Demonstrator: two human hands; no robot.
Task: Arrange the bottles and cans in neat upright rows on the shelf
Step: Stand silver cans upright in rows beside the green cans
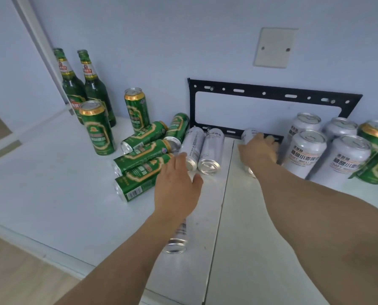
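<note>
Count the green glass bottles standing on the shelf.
2: one bottle at the far left against the wall, the other bottle just right of it, both upright behind a green can.

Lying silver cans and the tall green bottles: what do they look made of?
Silver cans: likely aluminium, satin sheen, bright domed metal bases showing. Green bottles: apparently glass, glossy and translucent green, with paper-looking labels and gold neck bands.

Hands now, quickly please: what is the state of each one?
Left hand: open, fingers reaching over the lying silver can, holding nothing.
Right hand: gripping a lying silver can by the wall.
</note>
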